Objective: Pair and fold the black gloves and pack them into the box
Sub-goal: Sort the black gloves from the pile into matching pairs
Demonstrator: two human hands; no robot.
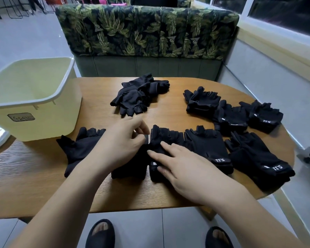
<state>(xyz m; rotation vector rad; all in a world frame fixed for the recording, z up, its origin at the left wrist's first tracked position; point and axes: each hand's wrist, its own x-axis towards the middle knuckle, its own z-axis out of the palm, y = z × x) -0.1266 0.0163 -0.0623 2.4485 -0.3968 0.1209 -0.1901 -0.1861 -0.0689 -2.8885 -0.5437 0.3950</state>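
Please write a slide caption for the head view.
Left hand pinches, right hand presses a black glove on the table.

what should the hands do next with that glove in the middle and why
Probably fold the middle glove over. The left hand pinches its edge while the right hand presses it flat with straight fingers, so a fold looks set up.

On the table point(168, 119), the box point(43, 120) stands at the frame's left. A loose heap of gloves point(136, 97) lies centre, toward the sofa point(147, 33) behind. Folded pairs point(231, 113) lie right, and flat gloves point(208, 145) line the near edge.
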